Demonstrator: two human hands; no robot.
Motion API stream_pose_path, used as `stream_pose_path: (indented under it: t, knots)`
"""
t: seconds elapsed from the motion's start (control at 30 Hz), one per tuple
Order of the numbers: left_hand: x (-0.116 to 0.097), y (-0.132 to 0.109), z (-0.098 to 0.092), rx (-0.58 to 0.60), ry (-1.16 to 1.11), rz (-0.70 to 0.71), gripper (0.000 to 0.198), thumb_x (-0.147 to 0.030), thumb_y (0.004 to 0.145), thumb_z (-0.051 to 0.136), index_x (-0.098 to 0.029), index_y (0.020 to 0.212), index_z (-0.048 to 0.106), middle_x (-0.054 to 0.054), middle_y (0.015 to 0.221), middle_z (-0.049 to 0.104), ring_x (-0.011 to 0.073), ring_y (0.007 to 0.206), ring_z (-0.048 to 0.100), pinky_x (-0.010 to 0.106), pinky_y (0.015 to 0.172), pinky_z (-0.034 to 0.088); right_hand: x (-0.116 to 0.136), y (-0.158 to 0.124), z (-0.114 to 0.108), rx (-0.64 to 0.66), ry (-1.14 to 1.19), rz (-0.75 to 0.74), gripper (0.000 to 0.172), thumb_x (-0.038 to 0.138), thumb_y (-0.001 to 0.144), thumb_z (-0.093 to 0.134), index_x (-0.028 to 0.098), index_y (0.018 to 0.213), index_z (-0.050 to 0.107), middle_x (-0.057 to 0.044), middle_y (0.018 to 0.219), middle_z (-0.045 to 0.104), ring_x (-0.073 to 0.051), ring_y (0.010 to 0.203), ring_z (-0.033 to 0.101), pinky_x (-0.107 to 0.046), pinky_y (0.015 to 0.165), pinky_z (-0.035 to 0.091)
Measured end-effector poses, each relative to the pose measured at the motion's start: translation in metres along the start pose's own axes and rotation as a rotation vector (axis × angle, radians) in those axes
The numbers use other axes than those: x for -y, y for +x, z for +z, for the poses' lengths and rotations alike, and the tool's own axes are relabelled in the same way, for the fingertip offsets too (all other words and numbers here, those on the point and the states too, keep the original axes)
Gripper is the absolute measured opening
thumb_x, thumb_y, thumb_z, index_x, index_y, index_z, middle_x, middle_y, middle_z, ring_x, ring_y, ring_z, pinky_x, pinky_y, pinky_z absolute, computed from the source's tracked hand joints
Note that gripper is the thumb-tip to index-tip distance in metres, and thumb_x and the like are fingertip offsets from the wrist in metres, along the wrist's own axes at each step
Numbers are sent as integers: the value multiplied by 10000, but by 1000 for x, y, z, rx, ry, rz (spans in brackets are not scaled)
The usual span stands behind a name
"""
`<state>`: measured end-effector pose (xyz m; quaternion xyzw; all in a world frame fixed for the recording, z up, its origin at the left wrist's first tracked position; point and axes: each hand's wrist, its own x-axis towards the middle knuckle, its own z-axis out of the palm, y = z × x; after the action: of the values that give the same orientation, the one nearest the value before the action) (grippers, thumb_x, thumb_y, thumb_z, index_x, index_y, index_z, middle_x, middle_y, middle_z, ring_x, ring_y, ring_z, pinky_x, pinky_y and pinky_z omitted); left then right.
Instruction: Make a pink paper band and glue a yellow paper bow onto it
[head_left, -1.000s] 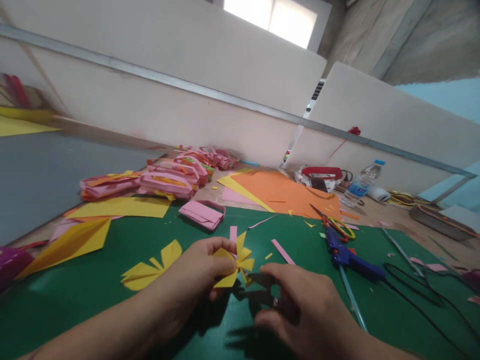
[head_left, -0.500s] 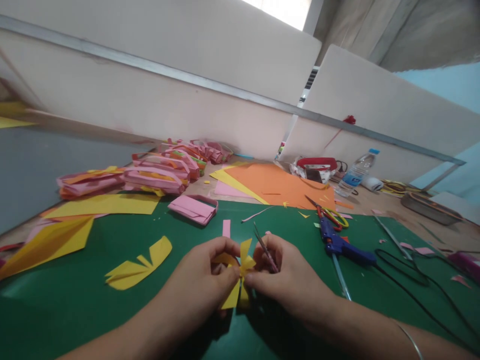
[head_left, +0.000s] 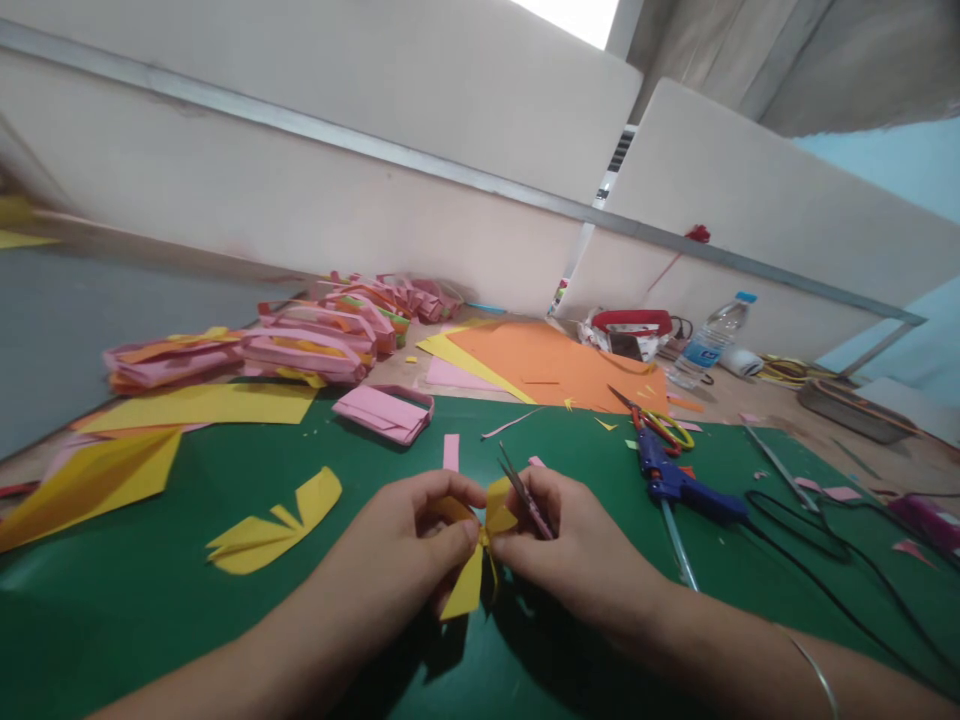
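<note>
Yellow paper flower pinched between two hands

With the flower as the centre of the dial, the green mat (head_left: 97, 620) lies beneath and the hands work just above it. The left hand (head_left: 431, 540) pinches the yellow flower (head_left: 465, 585) by its middle, thumb against curled fingers. The right hand (head_left: 566, 530) pinches the same middle from the three o'clock side; a small pair of scissors (head_left: 527, 495) sits tucked in its fingers, blades pointing to eleven (tips bare, close to a petal).

The flower looks light and thin, probably stiff enough to hold a fold yet easily creased or torn at its narrow petals. It seems safest held at the gathered centre, with the petal ends left free. It does not look slippery; how firmly the centre is joined, I cannot tell, as fingers cover it.

At nine o'clock lies a cut yellow piece (head_left: 277, 525), flat on the mat. Between two and three rests a blue glue gun (head_left: 686, 490); at just before twelve, a pink strip (head_left: 451, 453). Between ten and eleven sits a folded pink purse (head_left: 384, 415), and beyond it a pile of pink bags (head_left: 304, 355). Orange paper (head_left: 562, 365) spreads towards one, with a water bottle (head_left: 709, 345) farther off, between one and two.
</note>
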<state>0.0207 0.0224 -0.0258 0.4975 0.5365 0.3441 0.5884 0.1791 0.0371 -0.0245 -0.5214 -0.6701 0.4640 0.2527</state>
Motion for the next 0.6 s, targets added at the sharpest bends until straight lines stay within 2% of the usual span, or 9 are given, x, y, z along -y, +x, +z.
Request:
stream_pose_path:
  t: [0.13,0.33,0.6]
  knots:
    - [0,1,-1,24,16,13,225,-308,690,554,-150,850,539,-58,511,489,77,423,391,190,392,285,4,-1,0,31,26,4,125,150,681,572,166,697,449,59,605,404,-73,554,371,-216,507,330]
    - [2,3,-2,2,90,22,243,-296,656,558,-157,854,541,21,702,612,138,550,522,237,487,357,7,-3,2,109,165,45,173,111,645,582,157,763,464,70,617,412,-61,537,376,-192,469,307]
    - [2,2,-1,61,28,-30,216,-232,651,515,-161,855,520,-50,528,509,75,402,383,189,382,284,1,-3,3,122,165,64,181,83,629,552,164,752,448,70,610,406,-63,538,375,-197,474,303]
